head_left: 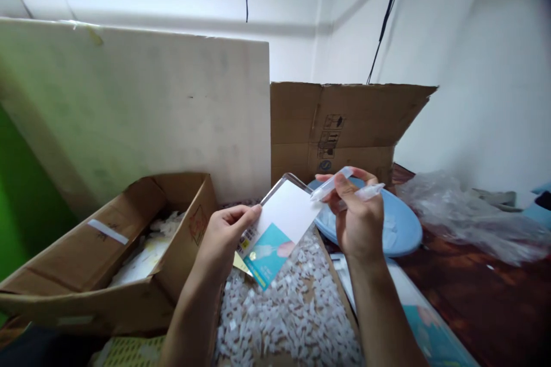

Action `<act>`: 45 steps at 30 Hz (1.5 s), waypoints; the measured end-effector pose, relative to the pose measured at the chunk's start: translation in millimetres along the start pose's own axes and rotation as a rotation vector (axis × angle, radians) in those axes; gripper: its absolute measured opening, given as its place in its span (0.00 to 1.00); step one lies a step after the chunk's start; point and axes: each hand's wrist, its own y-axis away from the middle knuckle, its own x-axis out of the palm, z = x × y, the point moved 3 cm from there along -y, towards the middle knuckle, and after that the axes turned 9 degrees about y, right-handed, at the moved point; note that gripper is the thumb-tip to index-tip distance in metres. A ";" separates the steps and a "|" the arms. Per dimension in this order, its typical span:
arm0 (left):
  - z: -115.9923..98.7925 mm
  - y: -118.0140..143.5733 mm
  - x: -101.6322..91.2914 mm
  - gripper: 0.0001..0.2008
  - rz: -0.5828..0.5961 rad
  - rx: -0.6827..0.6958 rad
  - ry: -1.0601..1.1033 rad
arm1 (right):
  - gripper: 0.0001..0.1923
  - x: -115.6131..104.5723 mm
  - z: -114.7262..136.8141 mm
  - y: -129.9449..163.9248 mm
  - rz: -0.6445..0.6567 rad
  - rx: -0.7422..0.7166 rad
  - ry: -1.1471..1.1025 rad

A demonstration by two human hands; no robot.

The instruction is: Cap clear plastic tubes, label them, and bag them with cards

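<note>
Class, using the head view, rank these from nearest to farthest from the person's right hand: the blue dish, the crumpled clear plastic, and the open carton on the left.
Measured from the right hand:
1. Blue dish: directly behind and beside the hand.
2. Crumpled clear plastic: farther right, on the dark tabletop.
3. Open carton: far left, beyond the left hand.
</note>
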 end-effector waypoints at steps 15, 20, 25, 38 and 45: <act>-1.9 -1.0 -14.3 0.16 -0.021 0.003 0.080 | 0.20 8.0 -16.1 8.8 0.122 0.095 -0.017; -4.4 1.8 -14.1 0.19 -0.051 -0.024 0.157 | 0.11 14.0 -17.6 13.1 0.400 0.084 0.095; -6.3 3.3 -10.7 0.18 -0.128 -0.012 0.251 | 0.12 12.6 -21.4 14.1 0.430 0.109 0.072; -14.2 8.3 -4.9 0.17 -0.125 0.031 0.259 | 0.19 9.5 -12.7 24.8 0.854 0.227 0.184; -21.3 11.1 -11.4 0.17 -0.082 0.144 0.145 | 0.23 -2.4 -7.3 8.5 0.648 0.119 0.104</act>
